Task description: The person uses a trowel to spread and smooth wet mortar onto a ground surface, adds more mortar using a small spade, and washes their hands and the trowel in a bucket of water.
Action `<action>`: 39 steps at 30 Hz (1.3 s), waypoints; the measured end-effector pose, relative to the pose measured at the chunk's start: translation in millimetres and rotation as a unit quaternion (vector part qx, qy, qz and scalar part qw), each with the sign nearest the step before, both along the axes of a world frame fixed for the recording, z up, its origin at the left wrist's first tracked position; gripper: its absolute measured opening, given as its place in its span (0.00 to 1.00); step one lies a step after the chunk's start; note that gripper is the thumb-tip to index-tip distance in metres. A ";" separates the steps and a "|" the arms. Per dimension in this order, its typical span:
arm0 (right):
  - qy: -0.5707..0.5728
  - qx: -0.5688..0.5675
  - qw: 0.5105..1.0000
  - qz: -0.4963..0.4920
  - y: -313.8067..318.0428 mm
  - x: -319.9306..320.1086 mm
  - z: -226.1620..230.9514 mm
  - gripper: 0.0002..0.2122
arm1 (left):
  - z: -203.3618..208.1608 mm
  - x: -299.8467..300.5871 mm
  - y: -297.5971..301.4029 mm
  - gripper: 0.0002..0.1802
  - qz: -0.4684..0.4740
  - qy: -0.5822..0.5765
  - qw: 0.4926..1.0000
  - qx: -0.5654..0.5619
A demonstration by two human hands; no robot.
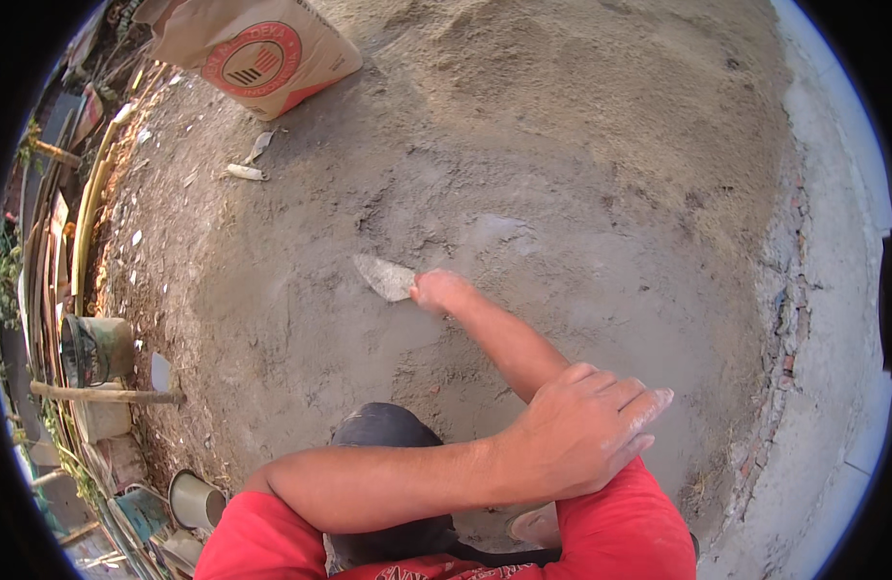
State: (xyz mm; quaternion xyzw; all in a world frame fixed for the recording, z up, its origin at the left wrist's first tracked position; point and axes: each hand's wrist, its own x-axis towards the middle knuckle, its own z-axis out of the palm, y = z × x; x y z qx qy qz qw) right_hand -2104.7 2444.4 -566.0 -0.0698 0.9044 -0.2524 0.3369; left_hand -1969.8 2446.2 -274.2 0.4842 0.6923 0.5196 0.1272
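My right hand [441,291] is closed around the handle of a pointing trowel [386,278]. The trowel's blade, smeared with grey, points left and lies low over the grey, damp-looking ground [320,319]. Across my right arm, near the elbow, rests my left hand [581,425]. It holds no tool, its fingers are loosely bent and a little apart, and greyish dust covers the fingertips. Part of the right arm is hidden beneath it. A dark-clad knee [383,425] shows below the trowel.
A brown paper sack [301,58] with a red emblem stands at the far left. Sandy material [601,68] is heaped beyond. Buckets [197,500], a wooden-handled tool [108,393] and bamboo poles [88,213] line the left side. A pale concrete edge [823,387] runs along the right.
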 end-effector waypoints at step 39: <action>-0.024 -0.020 0.969 -0.246 36.2 -69.8 13.9 0.26 | 0.8 20.6 -18.2 0.08 0.103 0.050 0.993 -0.006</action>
